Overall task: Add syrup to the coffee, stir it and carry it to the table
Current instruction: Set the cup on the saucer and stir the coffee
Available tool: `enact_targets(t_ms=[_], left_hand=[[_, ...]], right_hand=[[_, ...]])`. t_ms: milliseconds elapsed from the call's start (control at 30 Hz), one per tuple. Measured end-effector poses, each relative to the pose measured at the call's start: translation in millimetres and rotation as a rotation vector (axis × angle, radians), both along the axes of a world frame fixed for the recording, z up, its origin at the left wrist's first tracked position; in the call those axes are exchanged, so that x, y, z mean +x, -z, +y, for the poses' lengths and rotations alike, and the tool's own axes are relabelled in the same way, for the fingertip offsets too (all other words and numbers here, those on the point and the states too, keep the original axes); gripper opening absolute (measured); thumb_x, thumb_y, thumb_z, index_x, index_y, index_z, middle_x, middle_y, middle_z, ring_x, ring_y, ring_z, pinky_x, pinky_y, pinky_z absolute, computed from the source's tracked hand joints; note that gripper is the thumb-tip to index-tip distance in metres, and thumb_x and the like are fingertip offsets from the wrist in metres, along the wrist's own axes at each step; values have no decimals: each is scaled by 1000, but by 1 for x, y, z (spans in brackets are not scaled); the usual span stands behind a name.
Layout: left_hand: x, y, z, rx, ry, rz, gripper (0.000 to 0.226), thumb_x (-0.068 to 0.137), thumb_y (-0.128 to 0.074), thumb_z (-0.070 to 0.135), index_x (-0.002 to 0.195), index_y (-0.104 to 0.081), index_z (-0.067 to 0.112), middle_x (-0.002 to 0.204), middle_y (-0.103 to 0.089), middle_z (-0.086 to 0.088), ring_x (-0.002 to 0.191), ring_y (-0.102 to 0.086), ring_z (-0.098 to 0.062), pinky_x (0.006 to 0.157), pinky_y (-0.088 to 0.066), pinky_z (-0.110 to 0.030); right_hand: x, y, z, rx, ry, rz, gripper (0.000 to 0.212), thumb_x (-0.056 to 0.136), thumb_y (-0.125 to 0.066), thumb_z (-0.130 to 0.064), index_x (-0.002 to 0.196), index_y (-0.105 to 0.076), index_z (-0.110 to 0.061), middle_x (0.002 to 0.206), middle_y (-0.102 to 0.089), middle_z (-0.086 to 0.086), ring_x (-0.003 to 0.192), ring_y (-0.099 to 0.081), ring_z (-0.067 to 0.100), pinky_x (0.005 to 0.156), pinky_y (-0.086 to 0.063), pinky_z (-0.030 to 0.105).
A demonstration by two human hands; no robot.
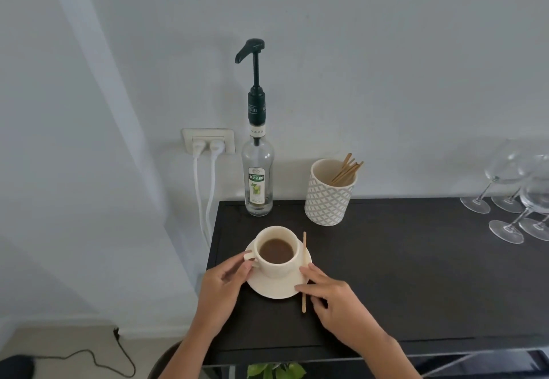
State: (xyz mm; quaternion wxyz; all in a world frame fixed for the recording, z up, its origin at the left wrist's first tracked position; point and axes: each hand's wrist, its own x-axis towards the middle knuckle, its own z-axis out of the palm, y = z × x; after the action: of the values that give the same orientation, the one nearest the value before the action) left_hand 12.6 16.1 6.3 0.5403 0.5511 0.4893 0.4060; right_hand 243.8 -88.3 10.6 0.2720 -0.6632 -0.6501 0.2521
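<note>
Green plant leaves (276, 370) peek up at the bottom edge, below the front of the dark surface (416, 274). Both forearms reach in from below. On the left, the left hand (221, 282) has its fingers (237, 262) loosely curled and slightly apart against the saucer's left rim, thumb tip just beside the cup's handle. On the right, the right hand (332, 295) lays its fingers (312, 273) on the saucer's right rim, spread a little, not clamped on anything that shows. A wooden stir stick (304, 271) lies across the right edge of the saucer (276, 289), one end past the rim toward the camera, passing under the right hand's fingers. On the saucer stands the cream cup (277, 251), upright, with brown coffee inside. Farther back a patterned holder (328, 194) carries more sticks. Left of it stands the syrup bottle (258, 176) with its dark pump, near the wall. Wine glasses (517, 200) stand at far right.
</note>
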Motion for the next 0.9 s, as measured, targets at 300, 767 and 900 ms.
enact_targets(t_ms=[300,767,900], left_hand=[[-1,1,2,1,36,32,28,98,-70,22,124,-78,28,113,-82,17,114,-74,-6,105,-59,-38],[0,4,4,-21,15,60,30,96,-72,24,125,-78,27,118,-82,7,115,-75,-14,107,-58,-46],[-1,5,5,-32,28,52,31,97,-71,26,127,-78,25,118,-82,7,116,-75,-15,108,-57,-48]], right_hand=[[-7,-20,-6,409,155,98,28,89,-75,-3,112,-81,-19,126,-72,-13,123,-64,-3,104,-54,30],[-41,-73,38,498,558,422,29,92,-62,5,86,-63,-23,86,-75,-1,65,-73,15,64,-64,41],[-41,-69,40,494,576,359,34,92,-60,4,84,-60,-30,78,-71,1,64,-69,22,61,-61,50]])
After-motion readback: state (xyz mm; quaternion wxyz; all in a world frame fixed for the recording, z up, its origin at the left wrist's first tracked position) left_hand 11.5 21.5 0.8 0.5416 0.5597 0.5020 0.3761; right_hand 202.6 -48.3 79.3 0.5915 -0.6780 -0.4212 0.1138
